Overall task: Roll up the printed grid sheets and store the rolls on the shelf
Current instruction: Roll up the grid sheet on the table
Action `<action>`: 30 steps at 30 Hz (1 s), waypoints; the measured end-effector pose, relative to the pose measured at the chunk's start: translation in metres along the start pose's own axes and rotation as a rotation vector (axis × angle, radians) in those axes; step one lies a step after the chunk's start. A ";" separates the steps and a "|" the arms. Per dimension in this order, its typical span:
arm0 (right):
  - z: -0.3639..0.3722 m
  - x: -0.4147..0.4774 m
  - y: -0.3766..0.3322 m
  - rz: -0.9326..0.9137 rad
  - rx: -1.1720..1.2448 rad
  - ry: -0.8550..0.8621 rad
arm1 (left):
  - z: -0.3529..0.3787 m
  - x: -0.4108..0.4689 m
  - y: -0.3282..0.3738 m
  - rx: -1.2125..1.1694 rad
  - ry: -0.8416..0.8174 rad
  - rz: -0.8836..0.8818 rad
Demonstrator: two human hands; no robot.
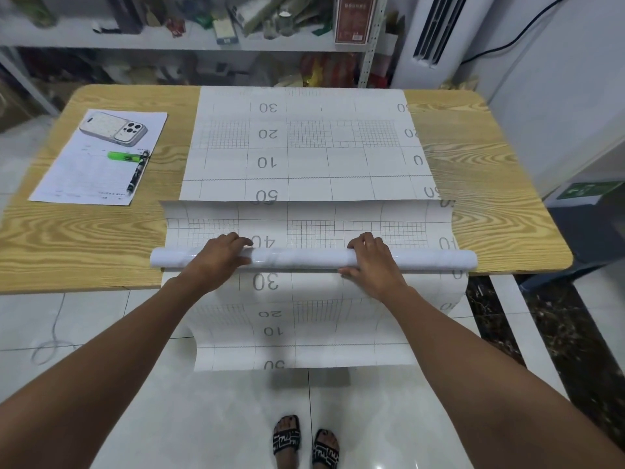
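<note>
Left hand [220, 255] curls over the roll [304, 259] | right hand [373, 262] grips it, thumb nearside | roll lies along near edge of the bench [84, 238] | grid sheet [304, 147] flat beyond

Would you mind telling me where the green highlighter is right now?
In the head view, the green highlighter lies on the white form at the far left of the table, next to a black pen, left of the grid sheets.
</note>
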State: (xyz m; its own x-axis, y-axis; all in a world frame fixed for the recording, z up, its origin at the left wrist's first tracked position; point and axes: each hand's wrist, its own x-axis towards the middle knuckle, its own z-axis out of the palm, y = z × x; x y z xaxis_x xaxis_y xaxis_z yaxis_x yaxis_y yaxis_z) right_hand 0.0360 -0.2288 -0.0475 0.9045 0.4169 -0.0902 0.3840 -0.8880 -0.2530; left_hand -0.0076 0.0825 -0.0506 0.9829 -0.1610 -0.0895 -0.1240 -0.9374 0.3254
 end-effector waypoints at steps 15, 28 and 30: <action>-0.002 0.003 0.001 0.016 -0.020 -0.036 | 0.001 -0.003 0.001 -0.153 0.056 0.040; -0.003 0.008 -0.002 0.062 0.001 -0.027 | 0.007 0.005 -0.004 -0.063 0.056 0.063; -0.002 0.007 -0.001 0.068 0.008 -0.027 | 0.005 0.005 -0.005 -0.051 0.059 0.074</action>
State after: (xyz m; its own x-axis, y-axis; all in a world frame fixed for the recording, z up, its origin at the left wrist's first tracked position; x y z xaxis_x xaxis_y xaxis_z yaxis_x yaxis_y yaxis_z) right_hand 0.0425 -0.2252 -0.0461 0.9229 0.3612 -0.1337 0.3206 -0.9128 -0.2528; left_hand -0.0027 0.0844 -0.0577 0.9777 -0.2099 -0.0085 -0.1913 -0.9063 0.3768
